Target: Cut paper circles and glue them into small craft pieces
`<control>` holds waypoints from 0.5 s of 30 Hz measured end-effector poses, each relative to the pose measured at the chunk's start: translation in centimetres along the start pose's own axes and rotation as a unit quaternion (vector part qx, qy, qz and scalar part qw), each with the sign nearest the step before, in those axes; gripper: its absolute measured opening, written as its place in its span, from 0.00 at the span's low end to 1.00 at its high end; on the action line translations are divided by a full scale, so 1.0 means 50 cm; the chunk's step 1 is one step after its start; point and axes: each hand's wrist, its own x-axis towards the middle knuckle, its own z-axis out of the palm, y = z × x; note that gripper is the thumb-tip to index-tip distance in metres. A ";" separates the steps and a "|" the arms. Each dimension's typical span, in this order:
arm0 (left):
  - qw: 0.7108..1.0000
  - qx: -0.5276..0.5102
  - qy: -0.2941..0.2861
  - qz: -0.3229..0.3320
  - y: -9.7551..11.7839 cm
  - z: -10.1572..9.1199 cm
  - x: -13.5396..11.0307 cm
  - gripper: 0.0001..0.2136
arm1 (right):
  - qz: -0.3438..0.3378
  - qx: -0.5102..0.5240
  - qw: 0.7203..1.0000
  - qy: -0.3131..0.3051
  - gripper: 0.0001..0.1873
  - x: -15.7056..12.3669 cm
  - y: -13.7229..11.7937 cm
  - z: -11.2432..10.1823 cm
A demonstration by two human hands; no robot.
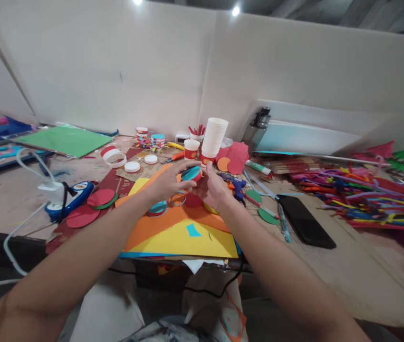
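Note:
Both of my hands meet over a stack of orange and yellow paper sheets point(184, 237) in the middle of the table. My left hand point(168, 183) and my right hand point(212, 187) together pinch a small round red ring capped with a teal paper disc point(191, 173). Fingers of both hands curl around its rim. Just under the hands lie a teal-rimmed ring point(158, 208) and a thin orange ring point(177, 198) on the orange sheet. A blue glue gun point(236, 184) lies just right of my right hand.
A stack of white paper cups point(214, 137) and a red-and-white cup point(191, 148) stand behind the hands. White rings point(116, 158), red paper circles point(82, 216), a power strip point(70, 197), a green sheet point(64, 140), a black phone point(305, 221) and a heap of pipe cleaners point(369, 199) surround the sheets.

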 end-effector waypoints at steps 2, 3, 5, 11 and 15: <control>0.995 0.098 -0.010 0.001 0.008 0.001 -0.002 0.28 | 0.034 0.034 0.999 -0.019 0.27 -0.003 -0.003 0.002; 0.993 0.121 -0.001 -0.007 0.012 0.000 -0.003 0.28 | 0.043 0.040 0.998 -0.025 0.27 -0.004 -0.004 0.001; 0.989 0.148 0.021 -0.022 0.019 -0.005 -0.003 0.28 | 0.056 0.047 0.997 -0.035 0.27 -0.001 -0.006 -0.005; 0.979 0.184 0.080 0.035 0.026 -0.006 0.000 0.26 | 0.026 0.064 0.998 -0.008 0.27 0.011 0.000 -0.012; 0.987 0.154 0.038 0.022 0.028 0.007 0.004 0.22 | 0.029 0.051 0.998 -0.031 0.29 0.003 -0.002 -0.002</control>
